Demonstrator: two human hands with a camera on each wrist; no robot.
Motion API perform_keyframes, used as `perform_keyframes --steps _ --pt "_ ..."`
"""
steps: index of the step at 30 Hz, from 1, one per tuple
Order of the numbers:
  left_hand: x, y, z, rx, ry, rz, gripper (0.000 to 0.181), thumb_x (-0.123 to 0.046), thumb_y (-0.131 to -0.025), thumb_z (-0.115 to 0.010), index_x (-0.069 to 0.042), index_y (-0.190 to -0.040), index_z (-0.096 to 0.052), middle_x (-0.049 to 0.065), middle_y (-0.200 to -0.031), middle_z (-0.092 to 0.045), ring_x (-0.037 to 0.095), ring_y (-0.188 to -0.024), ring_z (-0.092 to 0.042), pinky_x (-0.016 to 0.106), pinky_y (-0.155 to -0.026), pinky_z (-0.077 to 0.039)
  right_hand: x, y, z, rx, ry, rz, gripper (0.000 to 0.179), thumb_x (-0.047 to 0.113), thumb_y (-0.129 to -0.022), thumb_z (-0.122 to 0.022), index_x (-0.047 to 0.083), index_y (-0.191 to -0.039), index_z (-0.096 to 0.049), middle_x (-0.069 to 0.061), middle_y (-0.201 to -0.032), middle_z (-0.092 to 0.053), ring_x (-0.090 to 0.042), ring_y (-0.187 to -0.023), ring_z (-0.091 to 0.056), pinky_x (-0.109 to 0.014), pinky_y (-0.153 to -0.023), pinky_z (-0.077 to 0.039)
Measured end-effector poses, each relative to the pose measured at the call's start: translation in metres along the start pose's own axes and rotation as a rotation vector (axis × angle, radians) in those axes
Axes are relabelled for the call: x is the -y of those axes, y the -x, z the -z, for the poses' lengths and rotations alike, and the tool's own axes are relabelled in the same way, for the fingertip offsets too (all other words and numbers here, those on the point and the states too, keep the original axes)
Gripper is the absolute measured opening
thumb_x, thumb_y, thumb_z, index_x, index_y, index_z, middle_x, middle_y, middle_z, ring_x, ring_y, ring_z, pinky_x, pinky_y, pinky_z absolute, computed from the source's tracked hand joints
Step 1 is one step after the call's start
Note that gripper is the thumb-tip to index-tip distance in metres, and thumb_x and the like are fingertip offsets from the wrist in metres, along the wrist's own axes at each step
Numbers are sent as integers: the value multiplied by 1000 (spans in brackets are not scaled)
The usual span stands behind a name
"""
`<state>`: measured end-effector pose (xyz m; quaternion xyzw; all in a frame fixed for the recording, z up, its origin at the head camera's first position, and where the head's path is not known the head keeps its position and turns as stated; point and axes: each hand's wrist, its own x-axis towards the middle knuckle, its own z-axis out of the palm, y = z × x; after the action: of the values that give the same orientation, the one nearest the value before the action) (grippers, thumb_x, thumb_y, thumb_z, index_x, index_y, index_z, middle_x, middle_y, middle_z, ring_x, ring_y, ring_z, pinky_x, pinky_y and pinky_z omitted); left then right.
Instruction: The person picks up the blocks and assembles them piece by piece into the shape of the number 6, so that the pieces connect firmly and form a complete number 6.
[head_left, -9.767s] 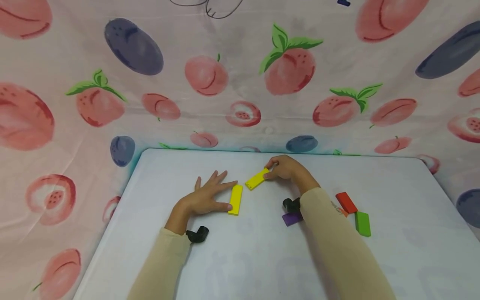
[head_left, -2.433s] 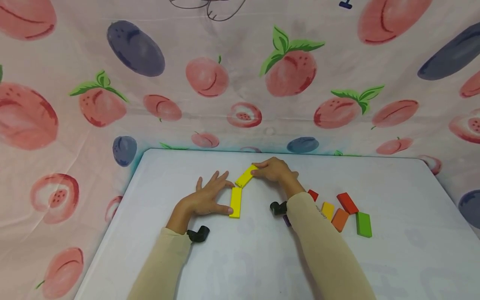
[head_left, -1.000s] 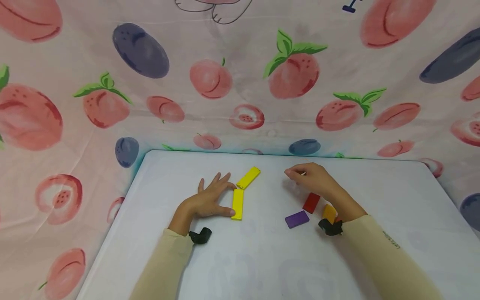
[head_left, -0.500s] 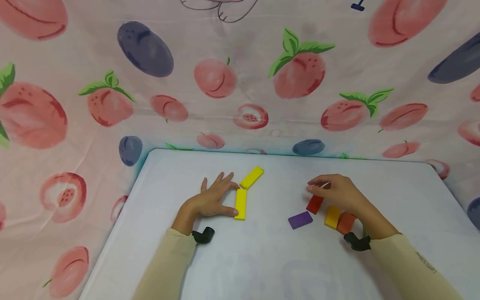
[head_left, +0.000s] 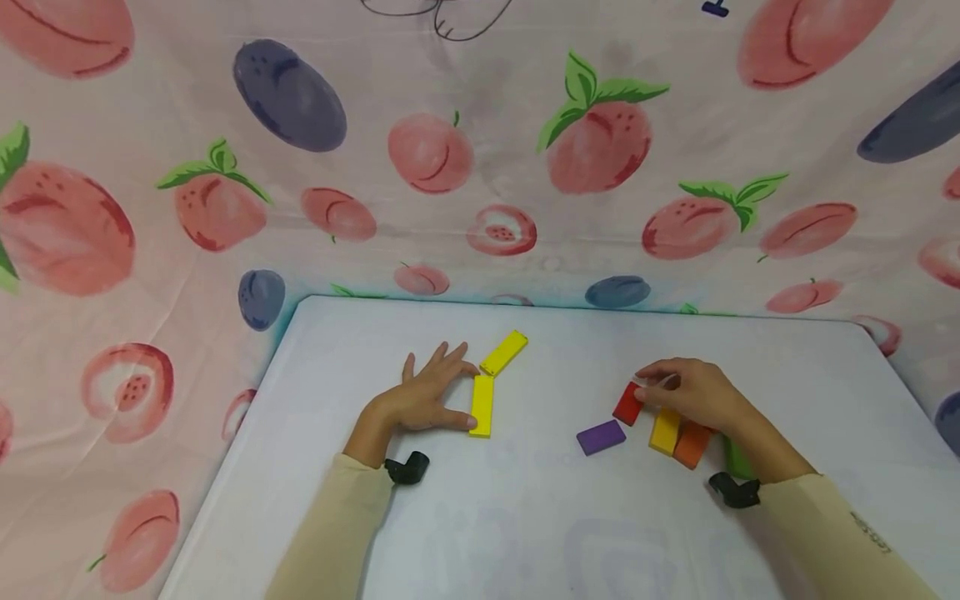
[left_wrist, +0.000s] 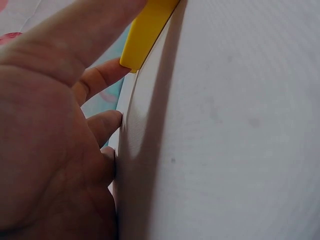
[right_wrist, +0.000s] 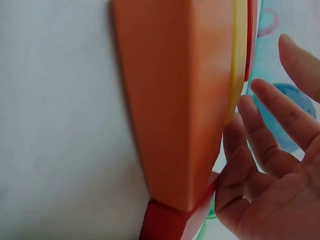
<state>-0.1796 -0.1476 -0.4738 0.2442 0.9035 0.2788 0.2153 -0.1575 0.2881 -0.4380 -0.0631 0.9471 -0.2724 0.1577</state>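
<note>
In the head view two flat yellow blocks lie nearly end to end, forming a bent line. My left hand [head_left: 423, 396] spans the nearer yellow block [head_left: 482, 407], thumb at its near end and index finger at its far end; the other fingers spread out. The farther yellow block [head_left: 504, 352] slants away to the right. My right hand [head_left: 693, 392] is at the red block [head_left: 627, 405], thumb and index fingertips apart beside its far end. In the right wrist view the fingers [right_wrist: 275, 110] are loosely bent, with a gap between thumb and index.
A purple block [head_left: 601, 437] lies left of the red one. Beneath the right hand are an amber block [head_left: 664, 432], an orange block [head_left: 692, 446] and a partly covered green block [head_left: 738, 458]. Another red block [right_wrist: 170, 222] shows in the right wrist view. Fruit-print cloth [head_left: 450, 158] hangs behind the white table [head_left: 525, 517].
My right hand set the farther yellow block against the nearer one, let go, and moved right to the red block. The left hand stays at the nearer yellow block.
</note>
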Motion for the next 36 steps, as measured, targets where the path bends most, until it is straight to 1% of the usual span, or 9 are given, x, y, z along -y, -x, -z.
perform_keyframes --steps 2,6,11,13,16,20,25,32,36 --pt "0 0 0 -1 1 1 75 -56 -83 -78 -32 -146 -44 -4 -174 -4 24 -161 10 66 -119 20 -3 -2 1 22 -19 -7 55 54 -91 -72 17 -131 -69 -7 -117 -70 -30 -112 -62 -32 -80 -54" --pt "0 0 1 2 -2 0 75 -57 -83 -78 -33 -146 -44 -4 -174 -3 24 -161 11 66 -119 20 -8 -5 2 98 -52 -32 61 56 -88 -73 19 -136 -65 -11 -128 -65 -34 -118 -58 -41 -86 -57" --pt "-2 -1 2 5 -8 -2 76 -57 -83 -78 -33 -147 -44 -4 -174 -3 24 -161 10 66 -119 19 -10 -7 8 188 -48 -29 64 54 -87 -76 22 -140 -62 -18 -139 -58 -40 -124 -53 -51 -90 -55" --pt "-2 -1 3 5 -6 0 75 -56 -84 -78 -33 -146 -44 -4 -174 -3 24 -161 10 66 -119 19 -10 -9 9 211 -46 -21 63 52 -87 -76 24 -141 -62 -18 -138 -58 -39 -123 -52 -49 -89 -55" --pt "-3 0 3 5 -1 1 75 -55 -84 -79 -32 -146 -44 -3 -174 -4 25 -161 10 66 -119 20 -9 -12 9 227 -42 -8 60 51 -87 -77 26 -140 -63 -14 -131 -60 -33 -117 -53 -40 -84 -54" --pt "-2 0 2 0 5 0 74 -55 -83 -79 -33 -145 -45 -3 -174 -5 25 -161 9 67 -119 19 -5 -17 7 227 -32 14 51 41 -89 -78 25 -135 -66 -10 -120 -61 -27 -108 -53 -31 -78 -49" --pt "0 -1 1 -4 -2 3 74 -57 -83 -78 -34 -145 -45 -4 -174 -4 24 -161 10 66 -119 19 4 -23 6 224 1 15 43 31 -87 -80 22 -127 -67 -10 -112 -59 -26 -100 -54 -31 -74 -49" --pt "-1 0 1 0 9 2 75 -56 -83 -79 -34 -145 -45 -4 -174 -5 24 -161 10 66 -119 20 8 -25 6 259 -5 -38 41 29 -87 -81 22 -124 -65 -12 -111 -57 -26 -96 -54 -32 -71 -50" --pt "0 0 1 -3 8 3 75 -56 -82 -79 -34 -146 -45 -4 -174 -5 25 -161 10 67 -119 20 10 -27 6 268 15 -46 42 29 -86 -82 21 -123 -65 -11 -108 -57 -25 -95 -54 -32 -72 -49"
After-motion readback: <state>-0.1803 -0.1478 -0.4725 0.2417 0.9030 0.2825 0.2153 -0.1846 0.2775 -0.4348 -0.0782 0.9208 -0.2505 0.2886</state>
